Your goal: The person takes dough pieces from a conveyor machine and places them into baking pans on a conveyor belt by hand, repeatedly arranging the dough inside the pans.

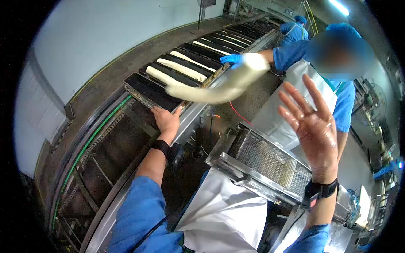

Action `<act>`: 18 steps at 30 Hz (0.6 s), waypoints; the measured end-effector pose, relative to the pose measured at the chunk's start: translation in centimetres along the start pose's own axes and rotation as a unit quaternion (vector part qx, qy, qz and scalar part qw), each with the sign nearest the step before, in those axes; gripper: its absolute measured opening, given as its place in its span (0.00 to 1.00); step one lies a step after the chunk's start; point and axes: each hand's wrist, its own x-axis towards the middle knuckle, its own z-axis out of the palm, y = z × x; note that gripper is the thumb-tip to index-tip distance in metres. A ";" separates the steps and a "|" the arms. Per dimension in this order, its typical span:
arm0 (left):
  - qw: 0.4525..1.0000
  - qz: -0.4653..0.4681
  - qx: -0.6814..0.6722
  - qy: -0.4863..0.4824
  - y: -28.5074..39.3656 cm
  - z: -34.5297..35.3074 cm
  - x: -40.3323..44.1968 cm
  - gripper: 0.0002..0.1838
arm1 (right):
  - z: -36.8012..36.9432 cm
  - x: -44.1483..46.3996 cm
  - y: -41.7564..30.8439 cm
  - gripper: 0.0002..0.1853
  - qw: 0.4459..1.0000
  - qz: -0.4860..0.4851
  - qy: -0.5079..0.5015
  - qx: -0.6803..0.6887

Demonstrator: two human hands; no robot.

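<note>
My left hand (pixel 167 122) grips the near end of a dark, long baking pan (pixel 145 90), its fingers and thumb at the rim. My right hand (pixel 314 126) is raised, palm showing, fingers spread, with a wet-looking shine and nothing in it. A long pale strip of dough (pixel 206 95), blurred by motion, curves through the air between that hand and the pans. Its lower end is over the pan at my left hand. Behind the strip is a co-worker's blue-gloved hand (pixel 228 59); I cannot tell whether it touches the dough.
Other pans hold dough strips (pixel 181 69) in a row along the conveyor (pixel 185 111). A metal mesh belt (pixel 270 162) stands before me. A co-worker in a white apron (pixel 276 109) is across from me; another person (pixel 294 31) is farther back. A green-edged rail (pixel 88 152) runs left.
</note>
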 end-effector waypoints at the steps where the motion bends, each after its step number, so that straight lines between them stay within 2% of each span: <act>1: 1.000 -0.008 0.002 0.004 0.1 -0.2 0.0 0.58 | 0.6 -0.4 0.1 0.47 1.000 0.005 -0.012 -0.025; 3: 1.000 -0.014 -0.002 -0.017 0.0 -0.6 1.2 0.58 | 0.5 -1.1 1.0 0.49 0.998 0.047 -0.008 -0.050; 7: 0.999 -0.025 -0.007 -0.041 0.2 -1.3 2.9 0.58 | -2.4 -6.7 2.2 0.39 0.984 0.132 0.061 -0.100; 9: 0.999 0.004 0.015 -0.038 -0.9 -0.2 3.7 0.56 | -4.4 -11.9 3.2 0.34 0.965 0.162 0.158 -0.130; 11: 0.997 0.014 -0.043 -0.062 -2.5 1.4 4.4 0.46 | -8.1 -19.0 4.6 0.32 0.932 0.187 0.269 -0.157; 12: 0.995 0.030 -0.082 -0.038 -1.0 -0.9 2.9 0.43 | -8.6 -22.0 4.5 0.31 0.892 0.230 0.342 -0.184; 14: 0.988 0.101 -0.114 -0.028 -5.3 3.1 5.4 0.48 | -11.2 -29.0 5.4 0.30 0.817 0.283 0.423 -0.272; 15: 0.991 0.087 -0.100 -0.025 -4.3 2.2 4.5 0.51 | -13.7 -33.9 6.7 0.35 0.793 0.281 0.425 -0.334; 16: 0.993 0.073 -0.086 -0.023 -3.2 1.2 3.6 0.54 | -15.1 -37.9 7.4 0.39 0.710 0.334 0.427 -0.450; 17: 1.000 0.002 0.000 -0.019 -2.5 0.5 2.0 0.56 | -16.1 -41.5 7.7 0.43 0.613 0.389 0.411 -0.552; 18: 1.000 0.011 -0.002 -0.015 -2.9 -0.7 1.4 0.56 | -15.7 -44.0 8.0 0.44 0.557 0.431 0.407 -0.582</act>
